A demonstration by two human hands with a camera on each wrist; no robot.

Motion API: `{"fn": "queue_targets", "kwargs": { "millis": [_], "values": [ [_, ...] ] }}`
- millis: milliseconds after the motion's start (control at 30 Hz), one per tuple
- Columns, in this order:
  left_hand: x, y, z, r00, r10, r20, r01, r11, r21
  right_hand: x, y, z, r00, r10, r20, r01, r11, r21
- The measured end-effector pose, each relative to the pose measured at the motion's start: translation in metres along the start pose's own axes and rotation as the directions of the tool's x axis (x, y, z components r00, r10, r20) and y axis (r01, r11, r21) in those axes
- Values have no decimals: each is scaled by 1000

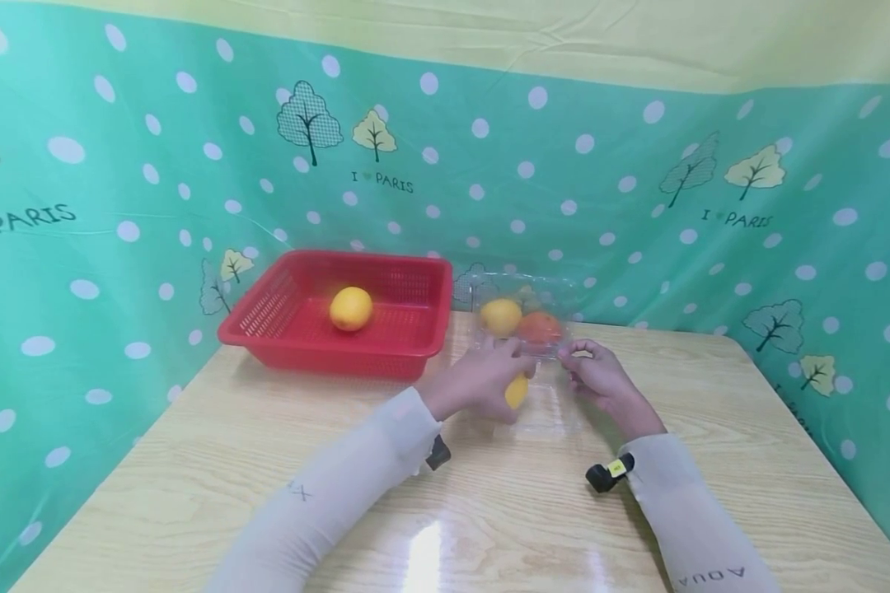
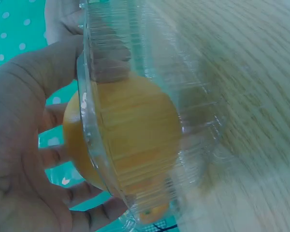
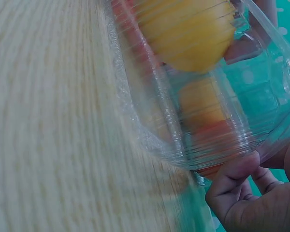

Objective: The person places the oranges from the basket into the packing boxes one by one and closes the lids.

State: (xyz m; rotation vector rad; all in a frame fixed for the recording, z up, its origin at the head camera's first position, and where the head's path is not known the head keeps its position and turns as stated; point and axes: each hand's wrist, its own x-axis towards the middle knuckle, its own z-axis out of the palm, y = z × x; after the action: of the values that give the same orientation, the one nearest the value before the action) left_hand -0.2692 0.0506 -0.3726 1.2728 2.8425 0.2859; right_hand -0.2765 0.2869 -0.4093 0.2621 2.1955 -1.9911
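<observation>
My left hand (image 1: 482,380) curls round a yellow fruit (image 1: 517,390) at the near part of a clear plastic clamshell box (image 1: 552,408). In the left wrist view this fruit (image 2: 135,130) shows through the ribbed plastic, with fingers behind it. My right hand (image 1: 604,380) pinches the box's edge between thumb and finger, plainest in the right wrist view, where the hand (image 3: 261,193) is at lower right. Inside the far part of the box lie another yellow fruit (image 1: 500,316) and an orange-red fruit (image 1: 540,328).
Left of the box stands a red plastic basket (image 1: 341,362) holding one yellow fruit (image 1: 351,309). A green dotted curtain (image 1: 564,181) hangs behind the wooden table (image 1: 504,519). Black wrist cameras sit at both sleeves.
</observation>
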Motion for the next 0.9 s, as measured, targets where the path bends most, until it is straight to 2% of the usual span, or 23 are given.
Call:
{"fn": "queue_targets", "kwargs": {
  "millis": [300,533,700,900],
  "values": [
    [0,0,-1,996,-6,93,6,1000,1,0,0,2,1000,-4,10,4,1000,2],
    [-7,-2,-13,992,14,125,-15,1000,8,1,2,1,1000,-2,2,2,1000,9],
    [-18,-10,-32,996,6,88,-7,1000,6,2,3,-1,1000,-7,-5,7,1000,-1],
    [-34,-35,-56,1000,-26,10,26,998,54,3,3,-2,1000,-9,0,9,1000,-2]
  ]
}}
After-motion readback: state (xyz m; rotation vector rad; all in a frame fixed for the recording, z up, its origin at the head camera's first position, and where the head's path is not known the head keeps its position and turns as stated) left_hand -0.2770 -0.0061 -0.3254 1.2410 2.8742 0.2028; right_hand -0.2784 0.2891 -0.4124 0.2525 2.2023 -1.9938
